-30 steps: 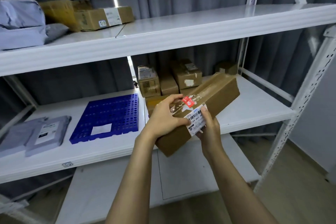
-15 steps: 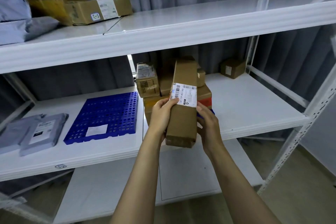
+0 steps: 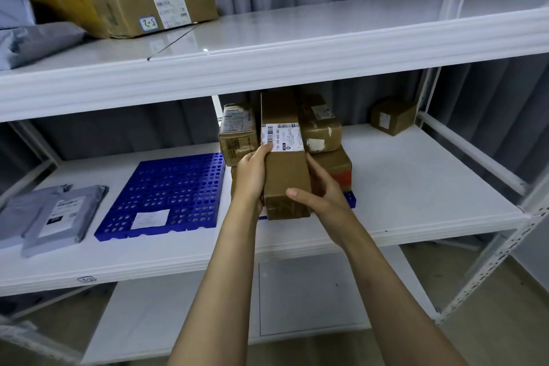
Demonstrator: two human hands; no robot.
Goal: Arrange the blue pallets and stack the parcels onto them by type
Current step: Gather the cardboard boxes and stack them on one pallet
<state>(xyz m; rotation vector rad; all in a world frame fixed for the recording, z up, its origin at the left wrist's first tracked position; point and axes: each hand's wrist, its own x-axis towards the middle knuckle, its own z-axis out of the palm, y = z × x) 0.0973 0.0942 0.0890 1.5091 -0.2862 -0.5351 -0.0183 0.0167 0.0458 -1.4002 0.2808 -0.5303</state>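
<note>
Left hand point(image 3: 251, 178) grips the left flank of the long brown cardboard box with a white barcode label point(image 3: 283, 169), thumb up by the label. The right hand point(image 3: 322, 192) cups the opposite flank with its thumb laid across the near end. Both are holding the box, so neither is free.

From my seat, the box's long axis points straight away from the hands into the white metal shelf point(image 3: 416, 193). The box is directly ahead, against the stack of brown cardboard parcels point(image 3: 322, 128) on the loaded blue plastic pallet point(image 3: 350, 198), of which only a corner shows. I judge the coming move is a push forward and down along that axis. The left hand reaches further up the box and the right sits nearer the close end.

I count two blue pallets: the loaded one and a bare perforated blue pallet point(image 3: 166, 193) to its left. Besides the held box, I count at least three cardboard parcels in the stack and one small brown box point(image 3: 392, 116) alone at the back right. Two grey plastic mailers point(image 3: 56, 214) lie at far left.
</note>
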